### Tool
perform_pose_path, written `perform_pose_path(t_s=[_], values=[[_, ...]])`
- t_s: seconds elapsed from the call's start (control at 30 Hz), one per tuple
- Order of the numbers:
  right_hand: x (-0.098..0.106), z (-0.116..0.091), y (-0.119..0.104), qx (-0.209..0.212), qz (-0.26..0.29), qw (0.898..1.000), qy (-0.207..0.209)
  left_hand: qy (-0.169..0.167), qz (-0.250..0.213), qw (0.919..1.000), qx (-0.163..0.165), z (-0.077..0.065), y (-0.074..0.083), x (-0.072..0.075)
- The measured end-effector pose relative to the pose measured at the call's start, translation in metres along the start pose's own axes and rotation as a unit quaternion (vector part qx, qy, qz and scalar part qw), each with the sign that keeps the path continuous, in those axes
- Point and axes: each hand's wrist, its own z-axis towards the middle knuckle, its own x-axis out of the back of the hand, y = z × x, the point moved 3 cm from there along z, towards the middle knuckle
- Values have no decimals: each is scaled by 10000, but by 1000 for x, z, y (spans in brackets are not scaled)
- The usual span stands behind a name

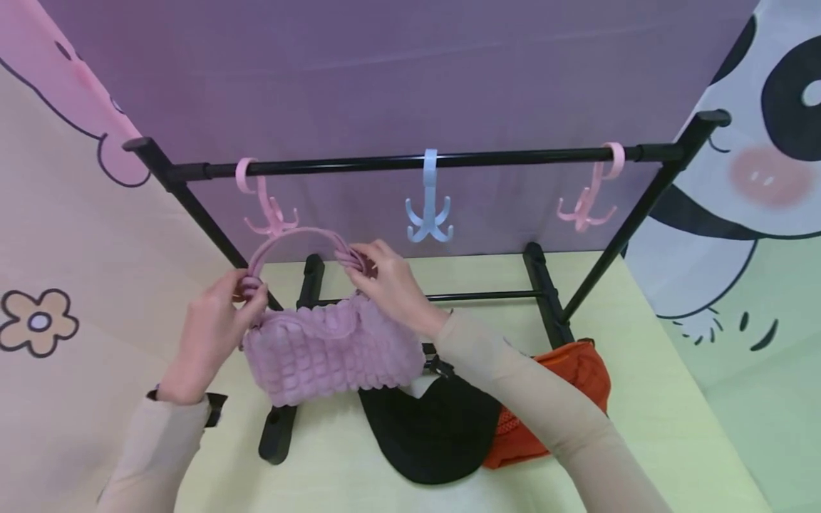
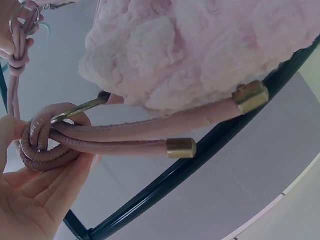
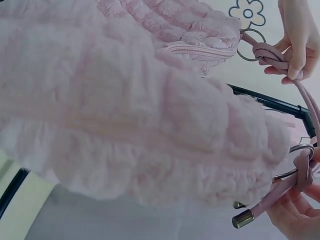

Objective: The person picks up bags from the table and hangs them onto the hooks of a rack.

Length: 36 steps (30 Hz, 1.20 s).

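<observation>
A fluffy, puckered pink handbag [image 1: 333, 353] hangs between both hands at the left of the rack, in front of its left leg. My left hand [image 1: 214, 324] pinches the knot at the left end of the bag's handle [image 1: 301, 230]. At the other end, my right hand [image 1: 394, 281] grips the second knot. The top of the handle loop overlaps the left pink hook [image 1: 272, 217] in the head view. Gold-tipped strap ends [image 2: 181, 148] stick out from the knot in the left wrist view. A zipper [image 3: 200, 50] shows along the bag in the right wrist view.
A black rack bar [image 1: 353, 165] spans the scene, bearing a blue hook [image 1: 430, 214] in the middle and another pink hook [image 1: 586, 203] at right. Below lie a black cap [image 1: 430, 434] and an orange-red bag [image 1: 577, 370], partly covered by the right sleeve.
</observation>
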Motion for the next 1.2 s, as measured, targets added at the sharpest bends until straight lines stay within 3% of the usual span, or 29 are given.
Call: perform_pose_path(t_s=[0.2,0.43,0.6,1.2], values=[[4,15,-6,-57,-52,9998,189,126,144,9997,168,9,5,6],[3,34,-6,-228,-407,9982,374,356,458,9983,113,16,8,9],[0,45,-3,-419,-497,9972,363,288,569,9973,370,21,8,9],[-19,71,13,-829,-498,9948,-322,-14,746,9948,688,24,-1,5]])
